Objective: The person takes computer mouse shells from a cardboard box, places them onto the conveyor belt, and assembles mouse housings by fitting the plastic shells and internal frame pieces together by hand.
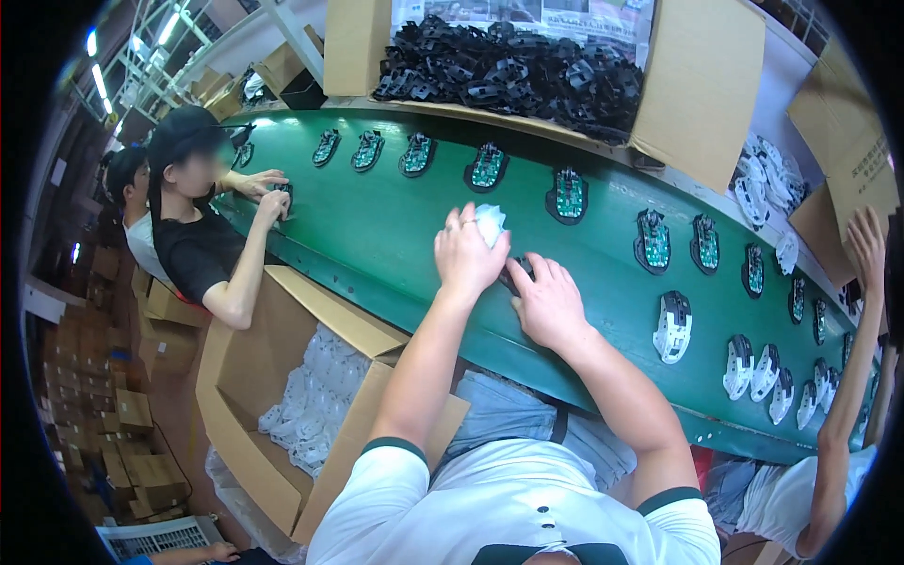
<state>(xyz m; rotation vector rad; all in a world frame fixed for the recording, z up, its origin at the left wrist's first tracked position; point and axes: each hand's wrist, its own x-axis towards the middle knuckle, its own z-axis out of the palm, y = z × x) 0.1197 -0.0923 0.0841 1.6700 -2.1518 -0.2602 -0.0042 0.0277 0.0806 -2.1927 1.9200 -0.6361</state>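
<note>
While both forearms are reaching up from the near edge, the left hand (466, 254) is closing its fingers on a white plastic shell (491, 222), holding it just above the green conveyor belt (377, 226) near the belt's middle. The right hand (546, 303) is lying just beside it, to the right and slightly nearer, curling over a dark mouse base (520, 270) that is sitting on the belt; only a sliver of that part is showing, so whether the fingers are really gripping it I cannot tell. The two hands are nearly touching. Far along the belt a row of dark bases with green circuit boards (568, 195) is running left to right, and white-topped mice (673, 326) are lying to the right, nearer the edge. A cardboard box of black plastic parts (513, 71) is standing at the far side. Near left, below the belt, an open carton of white shells (315, 395) is sitting. At the left a co-worker in a black cap (193, 137) is handling a part on the belt. At the right another person's arm (852, 358) is reaching up.
</note>
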